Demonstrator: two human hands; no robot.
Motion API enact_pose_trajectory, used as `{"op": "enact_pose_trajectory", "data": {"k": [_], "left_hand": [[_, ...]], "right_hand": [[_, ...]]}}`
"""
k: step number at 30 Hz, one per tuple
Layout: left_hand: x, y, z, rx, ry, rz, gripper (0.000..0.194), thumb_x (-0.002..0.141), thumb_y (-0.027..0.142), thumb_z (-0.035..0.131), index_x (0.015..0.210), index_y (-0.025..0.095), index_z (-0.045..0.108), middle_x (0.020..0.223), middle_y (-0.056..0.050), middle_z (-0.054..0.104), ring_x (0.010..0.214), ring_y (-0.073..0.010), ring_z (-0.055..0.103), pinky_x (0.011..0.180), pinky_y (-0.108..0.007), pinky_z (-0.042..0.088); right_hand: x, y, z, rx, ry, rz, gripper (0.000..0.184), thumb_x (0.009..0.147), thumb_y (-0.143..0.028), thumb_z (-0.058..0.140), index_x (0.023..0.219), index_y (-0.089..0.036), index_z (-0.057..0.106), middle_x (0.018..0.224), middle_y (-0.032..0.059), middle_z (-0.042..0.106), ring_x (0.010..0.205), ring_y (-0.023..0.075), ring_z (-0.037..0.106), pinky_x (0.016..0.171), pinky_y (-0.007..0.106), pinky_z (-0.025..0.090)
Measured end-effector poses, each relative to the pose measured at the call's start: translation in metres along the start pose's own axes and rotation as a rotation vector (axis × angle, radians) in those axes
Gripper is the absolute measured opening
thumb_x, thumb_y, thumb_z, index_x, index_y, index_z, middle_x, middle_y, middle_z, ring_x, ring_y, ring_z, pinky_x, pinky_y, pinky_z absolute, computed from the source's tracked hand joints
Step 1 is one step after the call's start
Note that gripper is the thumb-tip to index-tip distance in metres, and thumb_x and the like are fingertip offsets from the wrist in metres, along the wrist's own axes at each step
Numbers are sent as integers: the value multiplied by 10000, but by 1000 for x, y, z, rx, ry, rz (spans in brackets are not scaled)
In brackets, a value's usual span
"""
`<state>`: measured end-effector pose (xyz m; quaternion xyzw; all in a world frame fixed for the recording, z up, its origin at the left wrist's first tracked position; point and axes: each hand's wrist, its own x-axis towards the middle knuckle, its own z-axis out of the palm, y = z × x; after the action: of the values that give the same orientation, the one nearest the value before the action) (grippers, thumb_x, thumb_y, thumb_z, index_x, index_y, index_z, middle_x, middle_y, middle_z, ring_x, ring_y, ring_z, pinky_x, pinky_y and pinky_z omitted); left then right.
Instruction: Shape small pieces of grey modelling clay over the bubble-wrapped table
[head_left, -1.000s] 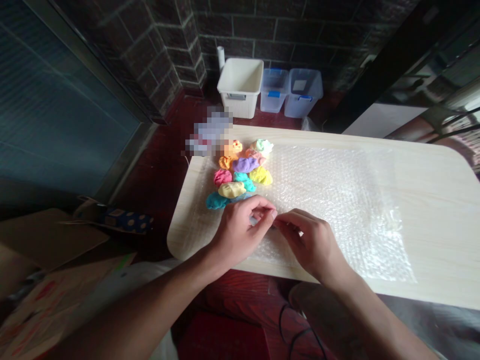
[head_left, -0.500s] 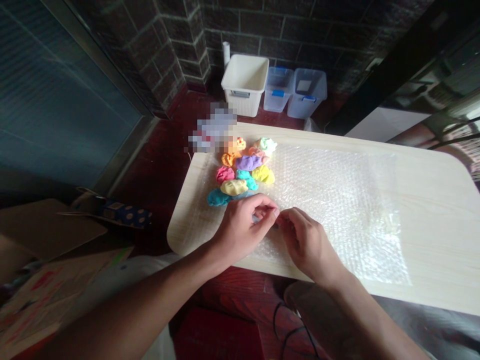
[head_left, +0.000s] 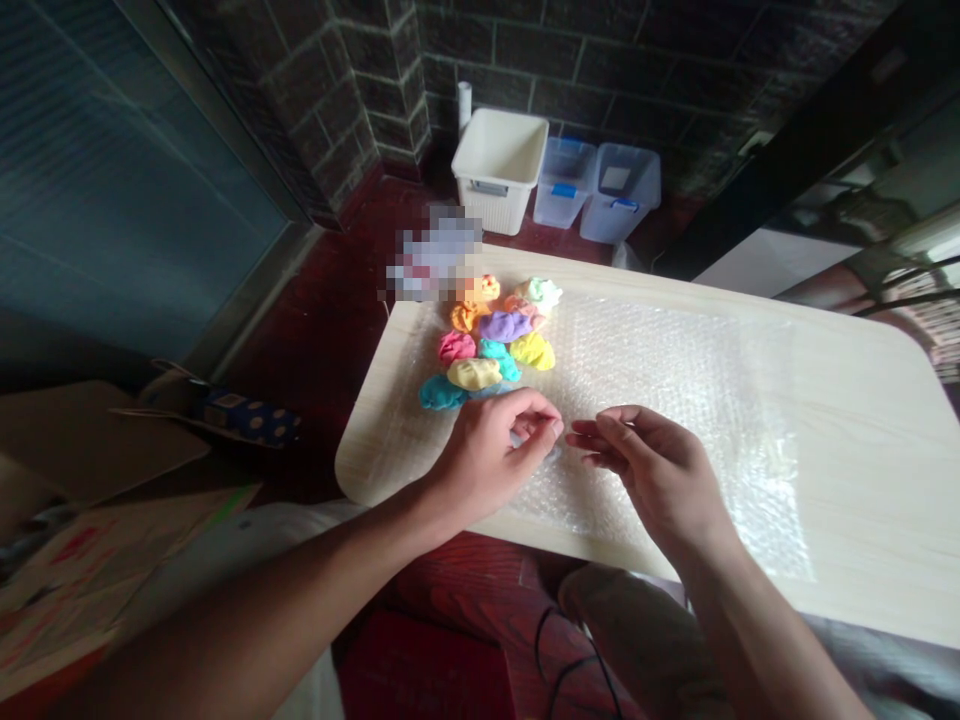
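The left hand (head_left: 499, 445) has its grip closed, thumb and forefinger meeting at the tips; whether anything is pinched between them cannot be told. A small grey-blue patch shows inside its curled fingers, perhaps part of a soft lump. The right hand (head_left: 664, 470) is open, holding nothing visible, its loosely extended fingers pointing at the left fingertips, near but apart.

The coloured lumps (head_left: 504, 326) lie clustered beyond the left hand, to the left of the fingertips. A grey-blue lump (head_left: 491, 389) is nearest, partly hidden behind the knuckles; the cream lump (head_left: 474, 374) and teal lump (head_left: 442, 392) sit just past it, and the yellow lump (head_left: 532, 351) farther off. Clear bubble wrap (head_left: 675, 360) spreads over the pale tabletop (head_left: 862, 450), under the hands and rightward.
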<state>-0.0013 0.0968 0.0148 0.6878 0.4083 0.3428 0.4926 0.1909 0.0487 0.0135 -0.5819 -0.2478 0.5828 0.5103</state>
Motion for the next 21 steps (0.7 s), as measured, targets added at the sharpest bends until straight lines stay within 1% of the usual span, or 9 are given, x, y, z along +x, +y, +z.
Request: {"op": "enact_pose_trajectory", "data": {"k": [3, 6, 8, 10, 13, 16, 19, 21], "left_hand": [[0, 0, 1, 0, -1, 0, 81, 957, 203, 637, 948, 163, 707, 881, -26, 756, 793, -142, 705, 735, -256, 558], [1, -1, 0, 3, -3, -7, 74, 953, 204, 643, 951, 167, 708, 887, -26, 761, 801, -144, 711, 739, -259, 562], [1, -1, 0, 13, -6, -9, 75, 955, 209, 643, 952, 171, 708, 889, -24, 762, 804, -145, 711, 741, -261, 562], [1, -1, 0, 21, -5, -7, 77, 958, 212, 642, 952, 173, 709, 889, -22, 761, 806, -144, 708, 743, -262, 560], [0, -1, 0, 27, -6, -3, 79, 961, 214, 640, 950, 176, 708, 885, -17, 754, 808, -141, 705, 741, -259, 559], [0, 0, -1, 32, -5, -8, 73, 958, 212, 645, 950, 174, 707, 864, -12, 750, 789, -136, 704, 713, -248, 550], [0, 1, -1, 32, 1, 1, 67, 954, 207, 649, 956, 172, 706, 871, -15, 755, 783, -134, 705, 711, -247, 549], [0, 1, -1, 38, 3, 9, 66, 954, 207, 649, 950, 173, 706, 872, -17, 755, 782, -137, 703, 721, -254, 551]], "right_hand": [[-1, -1, 1, 52, 3, 15, 253, 741, -342, 927, 821, -173, 755, 845, 92, 820, 758, 198, 779, 705, 291, 632], [-1, -1, 1, 81, -13, 35, 260, 705, -318, 953, 863, -174, 804, 852, 88, 830, 776, 198, 786, 746, 299, 648], [-1, -1, 1, 92, -31, 52, 282, 691, -304, 965, 894, -168, 824, 856, 84, 832, 779, 186, 787, 770, 285, 652], [0, 0, 0, 91, -54, 61, 303, 687, -300, 972, 912, -157, 829, 852, 75, 829, 756, 161, 780, 771, 248, 648], [-1, 0, 1, 85, -92, 56, 309, 716, -331, 961, 919, -154, 811, 805, 46, 807, 707, 137, 768, 733, 213, 642], [-2, 1, 2, 106, -104, 56, 282, 789, -387, 911, 885, -168, 761, 803, 48, 805, 733, 157, 783, 745, 243, 655], [-3, 1, 4, 128, -67, 58, 284, 814, -391, 894, 866, -176, 716, 854, 74, 822, 791, 185, 801, 764, 279, 667], [-4, 0, 5, 130, -33, 44, 291, 798, -383, 906, 854, -176, 710, 831, 77, 823, 770, 193, 803, 706, 274, 668]]}}
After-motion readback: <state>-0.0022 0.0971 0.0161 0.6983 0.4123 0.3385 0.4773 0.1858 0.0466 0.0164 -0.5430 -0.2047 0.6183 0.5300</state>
